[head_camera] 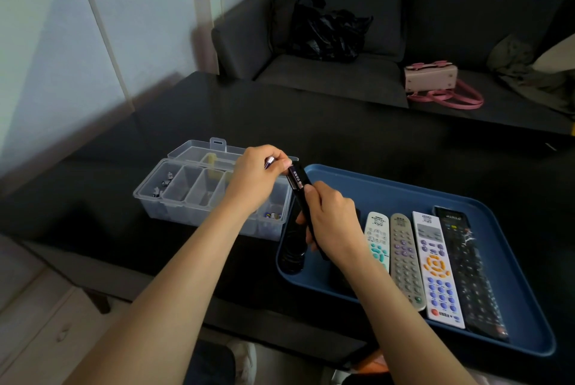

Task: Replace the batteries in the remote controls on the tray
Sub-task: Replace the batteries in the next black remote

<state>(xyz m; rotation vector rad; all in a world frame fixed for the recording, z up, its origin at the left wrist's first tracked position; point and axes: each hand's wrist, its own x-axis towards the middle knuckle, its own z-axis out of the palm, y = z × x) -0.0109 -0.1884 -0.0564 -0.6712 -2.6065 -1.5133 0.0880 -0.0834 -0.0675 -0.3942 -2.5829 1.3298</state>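
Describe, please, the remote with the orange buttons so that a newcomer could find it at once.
Start at the blue tray on the black table. Four remotes lie side by side along its right half; take the third from the left, the white remote, next to the black remote at the right end. It alone has a ring of orange buttons above rows of blue ones.

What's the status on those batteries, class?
Right hand holds black remote. Left hand pinches battery at its top. Four remotes wait on tray. Nothing blocking.
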